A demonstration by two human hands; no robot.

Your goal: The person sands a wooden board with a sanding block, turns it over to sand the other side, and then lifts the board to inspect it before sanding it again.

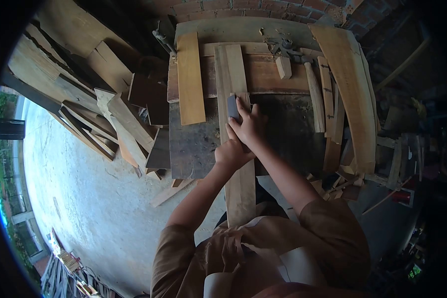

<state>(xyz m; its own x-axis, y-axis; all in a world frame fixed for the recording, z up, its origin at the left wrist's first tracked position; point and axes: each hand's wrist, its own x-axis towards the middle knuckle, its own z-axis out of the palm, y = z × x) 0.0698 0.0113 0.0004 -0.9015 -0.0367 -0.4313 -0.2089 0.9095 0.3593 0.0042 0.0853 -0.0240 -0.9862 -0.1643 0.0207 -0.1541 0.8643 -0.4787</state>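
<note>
A long pale plank (241,184) runs lengthwise from the far side of the workbench toward my body. My right hand (249,126) is closed over a small wooden block with a flat grey-blue face (233,107), which lies on the plank. The right index finger stretches along the block's top. Just behind it, my left hand (232,153) is curled with its thumb up, touching the right hand. What the left fingers grip is hidden beneath the hands.
The dark workbench (193,149) carries a yellowish board (190,79), a wooden-handled hammer (313,94), a pale wood block (283,67) and a metal clamp-like tool (285,47). A wide board (350,99) lies along the right edge. Scrap boards (119,114) lean at left.
</note>
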